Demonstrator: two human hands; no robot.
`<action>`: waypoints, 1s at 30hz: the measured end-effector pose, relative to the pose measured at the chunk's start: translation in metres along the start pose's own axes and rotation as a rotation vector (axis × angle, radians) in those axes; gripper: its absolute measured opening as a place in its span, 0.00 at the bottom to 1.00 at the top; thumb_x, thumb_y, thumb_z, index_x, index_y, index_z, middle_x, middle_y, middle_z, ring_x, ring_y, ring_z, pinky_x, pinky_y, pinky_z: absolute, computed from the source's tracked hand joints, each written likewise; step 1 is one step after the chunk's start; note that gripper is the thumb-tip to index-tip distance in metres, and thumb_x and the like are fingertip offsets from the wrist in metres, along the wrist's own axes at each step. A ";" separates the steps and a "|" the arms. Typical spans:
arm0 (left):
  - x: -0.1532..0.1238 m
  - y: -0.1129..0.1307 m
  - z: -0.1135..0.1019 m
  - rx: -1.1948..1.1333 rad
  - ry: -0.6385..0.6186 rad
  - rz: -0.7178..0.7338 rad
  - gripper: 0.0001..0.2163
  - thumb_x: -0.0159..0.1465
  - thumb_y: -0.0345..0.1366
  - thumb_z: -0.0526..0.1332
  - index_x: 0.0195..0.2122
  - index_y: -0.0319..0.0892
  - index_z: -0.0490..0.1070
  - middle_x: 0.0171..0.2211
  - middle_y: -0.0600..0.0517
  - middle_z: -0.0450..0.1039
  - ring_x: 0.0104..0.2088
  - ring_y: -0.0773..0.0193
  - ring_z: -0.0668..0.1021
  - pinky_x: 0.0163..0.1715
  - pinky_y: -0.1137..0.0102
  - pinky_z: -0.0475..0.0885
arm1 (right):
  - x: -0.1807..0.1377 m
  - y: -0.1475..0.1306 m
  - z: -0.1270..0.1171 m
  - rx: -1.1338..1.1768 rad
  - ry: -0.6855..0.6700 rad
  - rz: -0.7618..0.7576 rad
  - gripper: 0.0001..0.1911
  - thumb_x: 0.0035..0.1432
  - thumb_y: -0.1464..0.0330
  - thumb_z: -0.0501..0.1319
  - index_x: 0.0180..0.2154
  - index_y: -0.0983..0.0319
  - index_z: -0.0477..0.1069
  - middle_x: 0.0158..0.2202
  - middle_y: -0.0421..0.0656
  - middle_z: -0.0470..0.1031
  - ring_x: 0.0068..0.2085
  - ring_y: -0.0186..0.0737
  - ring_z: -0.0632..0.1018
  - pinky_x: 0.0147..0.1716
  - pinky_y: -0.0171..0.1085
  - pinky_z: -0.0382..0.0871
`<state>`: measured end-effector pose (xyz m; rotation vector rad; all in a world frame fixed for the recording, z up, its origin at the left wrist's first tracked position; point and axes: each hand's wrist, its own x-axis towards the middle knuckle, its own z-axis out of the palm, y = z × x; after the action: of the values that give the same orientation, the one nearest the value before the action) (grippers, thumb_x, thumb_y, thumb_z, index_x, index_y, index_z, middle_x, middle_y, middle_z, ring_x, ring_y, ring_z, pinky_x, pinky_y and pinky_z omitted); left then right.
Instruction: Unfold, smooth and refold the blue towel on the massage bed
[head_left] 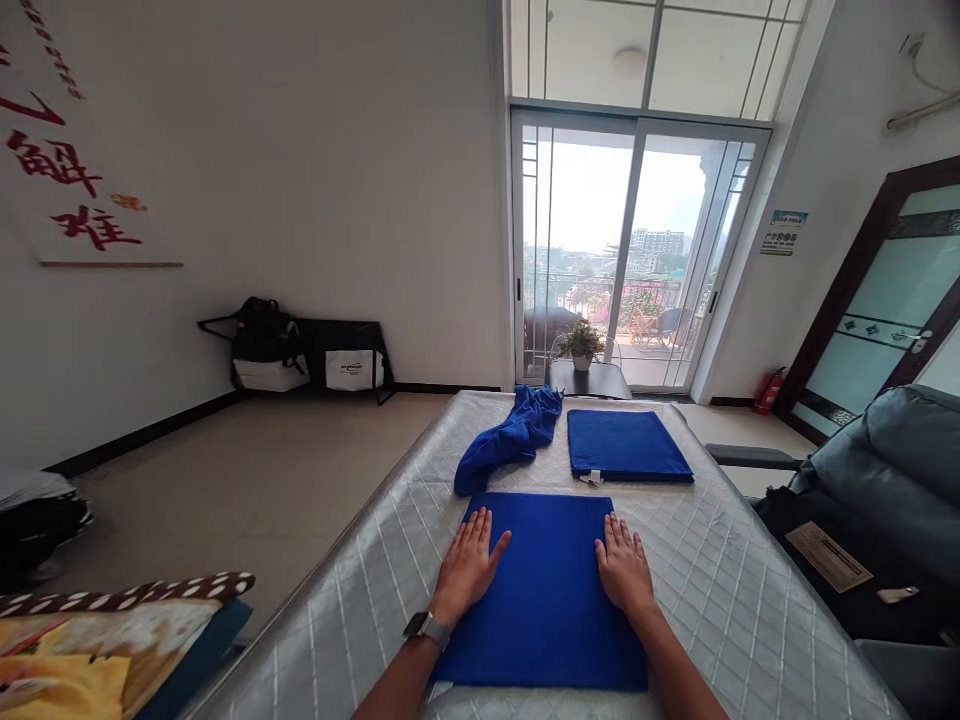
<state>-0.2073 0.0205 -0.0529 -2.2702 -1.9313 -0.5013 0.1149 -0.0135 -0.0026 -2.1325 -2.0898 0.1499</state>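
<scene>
Well left of the quilted mattress (720,570), one black backpack (266,328) rests by the wall. On the mattress, one left hand (470,560), wearing one watch (427,626), lies flat, thumb spread. One crumpled blue cloth (510,440) lies near the mattress's far edge. One smooth blue cloth (551,600) lies mid-mattress beneath both palms. One right hand (625,568) presses flat too, fingers slightly apart. Toward the mattress's far right corner lies one blue square (628,443), possibly several layers.
</scene>
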 end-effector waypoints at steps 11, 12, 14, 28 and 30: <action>0.002 -0.009 -0.010 -0.063 0.050 -0.071 0.38 0.70 0.59 0.39 0.68 0.32 0.58 0.69 0.36 0.59 0.68 0.48 0.63 0.66 0.52 0.61 | -0.001 -0.005 -0.005 -0.071 -0.041 0.014 0.34 0.71 0.58 0.36 0.73 0.64 0.40 0.74 0.42 0.40 0.73 0.41 0.44 0.70 0.46 0.34; 0.002 -0.012 -0.010 -0.071 0.058 -0.073 0.38 0.71 0.59 0.40 0.68 0.31 0.58 0.68 0.36 0.60 0.68 0.48 0.63 0.66 0.53 0.61 | -0.001 -0.006 -0.007 -0.079 -0.049 0.018 0.34 0.71 0.58 0.36 0.73 0.64 0.40 0.74 0.42 0.40 0.73 0.41 0.45 0.70 0.46 0.34; 0.001 -0.017 -0.009 -0.084 0.077 -0.056 0.37 0.71 0.58 0.40 0.69 0.32 0.58 0.68 0.36 0.61 0.68 0.48 0.64 0.65 0.53 0.62 | -0.002 -0.008 -0.011 -0.092 -0.059 0.024 0.34 0.71 0.59 0.36 0.73 0.64 0.39 0.74 0.42 0.40 0.73 0.41 0.45 0.70 0.46 0.35; -0.002 -0.017 -0.015 -0.087 0.090 -0.091 0.41 0.70 0.61 0.38 0.67 0.29 0.60 0.67 0.32 0.61 0.66 0.46 0.66 0.64 0.52 0.63 | -0.043 -0.010 -0.007 -0.084 -0.053 0.014 0.34 0.71 0.58 0.37 0.72 0.65 0.42 0.74 0.42 0.40 0.73 0.42 0.45 0.70 0.47 0.36; -0.003 -0.016 -0.020 -0.063 0.111 -0.112 0.41 0.70 0.61 0.38 0.67 0.29 0.60 0.65 0.32 0.64 0.66 0.44 0.68 0.63 0.50 0.65 | -0.044 -0.011 -0.007 -0.065 -0.042 0.012 0.33 0.71 0.59 0.37 0.72 0.65 0.43 0.74 0.43 0.41 0.73 0.42 0.45 0.70 0.47 0.35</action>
<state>-0.2266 0.0140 -0.0370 -2.1291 -2.0227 -0.6956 0.1040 -0.0578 0.0046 -2.1980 -2.1334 0.1306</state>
